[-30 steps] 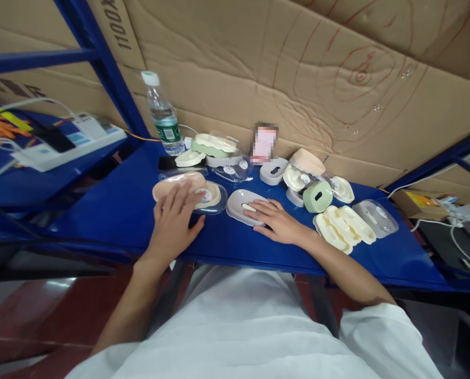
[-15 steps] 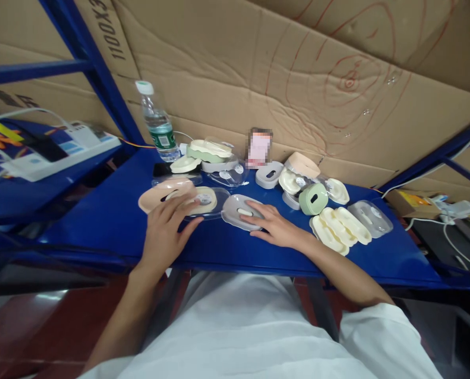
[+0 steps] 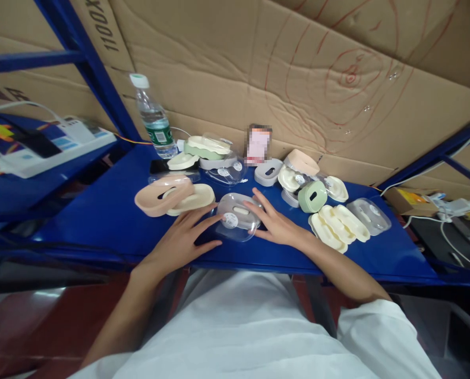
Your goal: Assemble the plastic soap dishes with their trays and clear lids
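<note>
Both hands are open with fingers spread, the left hand [image 3: 187, 234] touching the near-left edge of a clear plastic lid [image 3: 245, 233] with its fingertips and the right hand [image 3: 272, 220] laying its fingers on the lid's right side, neither one clenched. The forearms come in from both lower sides, palms turned down low over the blue worktop [image 3: 112, 210], and the lid lies over a grey oval dish [image 3: 235, 202] between the hands. Left of it, a peach oval holder [image 3: 151, 201] overlaps a cream tray [image 3: 203, 197].
</note>
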Available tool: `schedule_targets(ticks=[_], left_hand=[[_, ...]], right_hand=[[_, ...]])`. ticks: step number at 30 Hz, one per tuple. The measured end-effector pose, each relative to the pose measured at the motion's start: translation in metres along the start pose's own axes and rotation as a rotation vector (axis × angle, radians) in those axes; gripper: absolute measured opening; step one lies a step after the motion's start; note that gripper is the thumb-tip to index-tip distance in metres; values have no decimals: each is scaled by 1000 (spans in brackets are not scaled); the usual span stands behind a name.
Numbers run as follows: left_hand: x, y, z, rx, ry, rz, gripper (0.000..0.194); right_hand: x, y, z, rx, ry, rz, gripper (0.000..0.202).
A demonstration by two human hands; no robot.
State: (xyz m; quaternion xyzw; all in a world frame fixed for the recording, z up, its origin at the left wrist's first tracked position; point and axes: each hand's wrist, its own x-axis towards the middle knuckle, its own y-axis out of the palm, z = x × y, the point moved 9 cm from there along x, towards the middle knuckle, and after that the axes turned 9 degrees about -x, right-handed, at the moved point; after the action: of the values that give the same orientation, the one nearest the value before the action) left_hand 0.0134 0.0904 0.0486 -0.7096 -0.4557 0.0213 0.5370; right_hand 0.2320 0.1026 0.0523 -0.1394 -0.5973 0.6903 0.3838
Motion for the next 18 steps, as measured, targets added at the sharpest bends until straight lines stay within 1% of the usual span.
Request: schedule_targets(ticks=[2,4,8,10,13,15,18], left_hand=[[2,5,-3,-17,-18,31,56],[6,7,-6,-18,-38,41,52],[19,6,-8,6,-38,22,50],[26,6,-7,15,-35,30,51],[35,6,-4,30,-43,52,53],[39,8,-3,28,-48,77,59],[39,13,-3,-9,-45,108,64]], right_hand=[[1,-2,-1,3,9,-20,106],[1,-5,-3,14,26,-40,113],[1,-5,-1,28,11,-15,114],[1,-6,0,41,-9,-20,109],[1,-10,-3,71,13,-74,86],[1,-12,-8,83,50,-106,74],[1,-14,-10,68,85,-129,72]])
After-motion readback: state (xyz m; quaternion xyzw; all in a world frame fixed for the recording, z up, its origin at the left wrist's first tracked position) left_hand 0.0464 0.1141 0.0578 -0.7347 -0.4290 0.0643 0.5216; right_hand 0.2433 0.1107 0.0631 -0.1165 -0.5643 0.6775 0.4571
